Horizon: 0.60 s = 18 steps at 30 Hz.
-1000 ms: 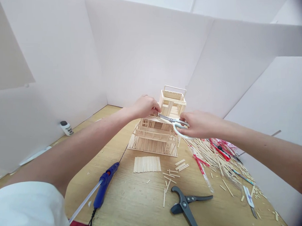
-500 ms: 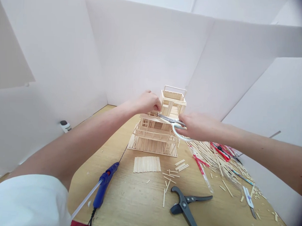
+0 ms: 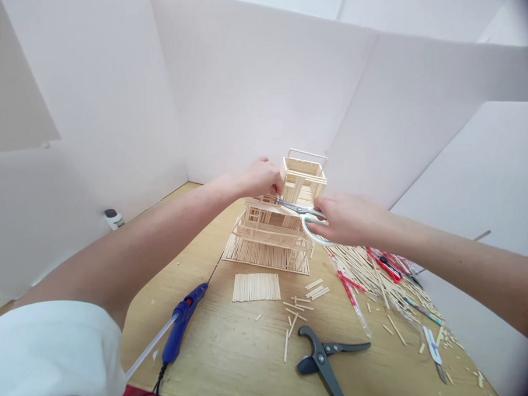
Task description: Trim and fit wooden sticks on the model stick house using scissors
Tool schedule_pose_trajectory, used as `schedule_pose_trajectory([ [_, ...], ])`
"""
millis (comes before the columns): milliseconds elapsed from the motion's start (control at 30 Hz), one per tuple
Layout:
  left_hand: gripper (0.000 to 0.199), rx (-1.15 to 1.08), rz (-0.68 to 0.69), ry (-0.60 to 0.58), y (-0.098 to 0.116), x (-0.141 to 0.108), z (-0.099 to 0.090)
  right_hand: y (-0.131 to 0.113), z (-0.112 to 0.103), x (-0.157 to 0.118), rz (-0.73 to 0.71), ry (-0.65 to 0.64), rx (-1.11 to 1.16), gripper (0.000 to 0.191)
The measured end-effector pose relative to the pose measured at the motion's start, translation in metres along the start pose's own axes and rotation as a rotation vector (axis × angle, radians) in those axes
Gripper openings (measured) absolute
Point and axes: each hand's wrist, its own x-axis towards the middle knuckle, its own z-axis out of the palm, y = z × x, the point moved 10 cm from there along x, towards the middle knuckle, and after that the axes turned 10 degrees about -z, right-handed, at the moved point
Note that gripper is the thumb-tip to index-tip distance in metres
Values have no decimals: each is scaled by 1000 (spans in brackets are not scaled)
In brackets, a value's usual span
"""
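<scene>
Left hand (image 3: 262, 177): fingertips pressed together, contents hidden
Right hand (image 3: 348, 218): pinching white-looped metal scissors (image 3: 294, 207)
Slatted model (image 3: 268, 253): ribbed wood, twelve o'clock

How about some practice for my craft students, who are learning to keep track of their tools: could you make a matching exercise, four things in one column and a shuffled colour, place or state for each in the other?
Column 1
1. Scissors
2. Glue gun
3. Hand cutter
4. Bottle

Column 2
A. Dark grey, lying on the table with its handles spread
B. White, with a black cap
C. Held in the right hand
D. Blue, with a translucent stick in its back end

Right pairs: 1-C, 2-D, 3-A, 4-B
</scene>
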Motion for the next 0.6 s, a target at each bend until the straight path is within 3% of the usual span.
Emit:
schedule_pose_trajectory([
  [400,24,53,-14,-78,9,4,-5,-11,9,0,-53,24,-80,37],
  [600,18,-5,-8,-39,9,5,-13,-16,5,1,-93,30,-161,29],
])
